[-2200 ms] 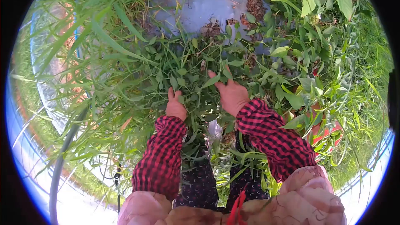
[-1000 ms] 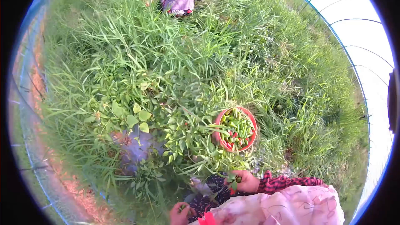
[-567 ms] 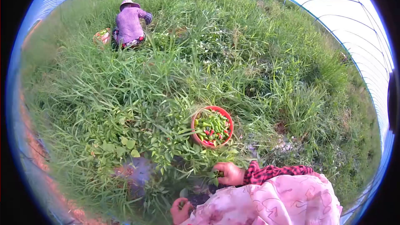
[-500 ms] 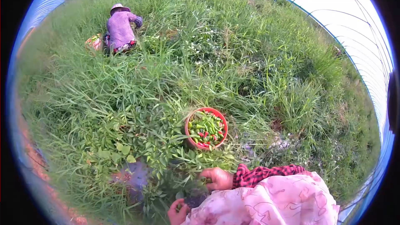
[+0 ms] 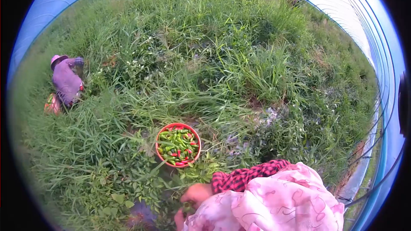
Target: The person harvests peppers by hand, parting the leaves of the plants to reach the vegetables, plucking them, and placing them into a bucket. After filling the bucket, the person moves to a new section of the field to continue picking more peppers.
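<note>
My right hand (image 5: 198,194), coming out of a red-and-black checked sleeve (image 5: 248,175), reaches into the leaves of a low plant (image 5: 167,184). Its fingers are curled inward, and the tips are partly lost among the foliage. Just below it is my left hand (image 5: 179,220), mostly covered by pale pink patterned cloth (image 5: 278,201). The left fingers look closed near something small and green that I cannot make out. Beyond both hands stands a round red bucket (image 5: 159,156), filled with green and red peppers (image 5: 177,144).
A person (image 5: 67,79) in a purple top and a hat crouches at the far left, beside a reddish container (image 5: 52,104). Tall grass (image 5: 265,68) surrounds the plants. Hooped plastic sheeting (image 5: 385,102) curves along the right side.
The view has turned right, so the bucket and the other person appear farther left and lower. My two hands are closer together, the right one lower among the leaves.
</note>
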Tool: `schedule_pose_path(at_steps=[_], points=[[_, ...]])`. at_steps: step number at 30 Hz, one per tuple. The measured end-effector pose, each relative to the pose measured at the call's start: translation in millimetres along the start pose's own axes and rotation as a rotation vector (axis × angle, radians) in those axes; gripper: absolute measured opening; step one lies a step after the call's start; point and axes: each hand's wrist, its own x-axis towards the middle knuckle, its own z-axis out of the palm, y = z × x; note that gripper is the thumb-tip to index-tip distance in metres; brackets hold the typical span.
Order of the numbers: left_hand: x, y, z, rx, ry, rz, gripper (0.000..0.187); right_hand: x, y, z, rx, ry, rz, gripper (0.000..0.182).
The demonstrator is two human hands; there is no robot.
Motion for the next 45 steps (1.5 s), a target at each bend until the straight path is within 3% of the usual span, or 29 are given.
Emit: schedule_pose_path(at_steps=[2, 5, 7, 12, 14, 15, 17, 23, 26, 28, 30, 31, 33, 34, 36, 37, 42, 44, 45], points=[[16.1, 6.0, 7.8, 0.053, -0.051, 0.066, 0.025, -8.2, 8.1, -5.9, -0.388, 0.093, 0.105, 0.023], [20.9, 54.4, 31.6, 0.449, -0.053, 0.04, 0.022, -18.0, 17.9, -11.0, -0.485, 0.137, 0.19, 0.023], [22.5, 68.6, 43.2, 0.466, -0.047, 0.098, 0.021, -21.4, 22.6, -12.3, -0.584, 0.224, 0.295, 0.021], [36.1, 62.1, 46.6, 0.43, -0.116, 0.231, 0.025, -26.8, 38.7, -24.0, -0.571, 0.173, 0.269, 0.022], [43.2, 59.1, 50.6, 0.524, -0.111, 0.515, 0.015, -29.2, 38.3, -30.6, -0.555, 0.15, 0.26, 0.023], [41.6, 65.0, 53.6, 0.525, -0.11, 0.517, 0.015, -30.3, 36.1, -35.2, -0.534, 0.121, 0.281, 0.024], [36.9, 79.9, 59.4, 0.487, -0.107, 0.279, 0.015, -30.7, 34.9, -41.7, -0.514, 0.096, 0.301, 0.025], [45.1, 88.7, 65.8, 0.478, -0.158, 0.399, 0.013, -36.8, 35.2, -60.2, -0.496, 0.067, 0.337, 0.028], [49.7, 86.3, 61.6, 0.421, -0.153, 0.486, 0.014, -61.2, 75.1, -82.9, -0.65, 0.049, 0.625, 0.035], [55.5, 78.6, 56.8, 0.432, -0.148, 0.429, 0.013, -82.7, 95.7, -103.4, -0.478, 0.191, 0.687, 0.034], [58.5, 82.6, 60.6, 0.45, -0.155, 0.368, 0.015, -95.5, 83.3, -123.9, -0.102, 0.352, 0.682, 0.029], [60.5, 85.1, 63.4, 0.396, -0.077, 0.319, 0.015, -95.1, 89.0, -123.8, -0.101, 0.355, 0.682, 0.029], [57.5, 109.7, 76.3, 0.219, 0.028, 0.176, 0.015, -90.3, 96.8, -123.8, 0.815, 0.594, 0.349, 0.024], [63.1, 108.3, 76.0, 0.22, 0.025, 0.176, 0.015, -88.6, 100.5, -123.5, 0.816, 0.596, 0.349, 0.024], [76.8, 108.4, 72.8, -0.231, 0.113, 0.076, 0.01, -80.8, 75.8, -127.7, 1.196, 0.499, 0.262, 0.018], [81.4, 112.3, 74.8, -0.31, 0.178, 0.058, 0.01, -78.1, 58.7, -127.5, 1.322, 0.46, 0.243, 0.015], [84.1, 137.6, 95.0, -0.211, 0.178, 0.224, 0.013, -53.3, 55.3, -105.2, 1.493, 0.469, 0.301, 0.012], [84.8, 143.9, 107.2, 0.263, 0.334, 0.613, 0.015, -50.3, 53.2, -102.1, 1.52, 0.231, 0.341, 0.016], [77.2, 153.1, 113.2, 0.317, 0.324, 0.562, 0.015, -48.0, 52.4, -98.7, 1.475, 0.251, 0.344, 0.025]])
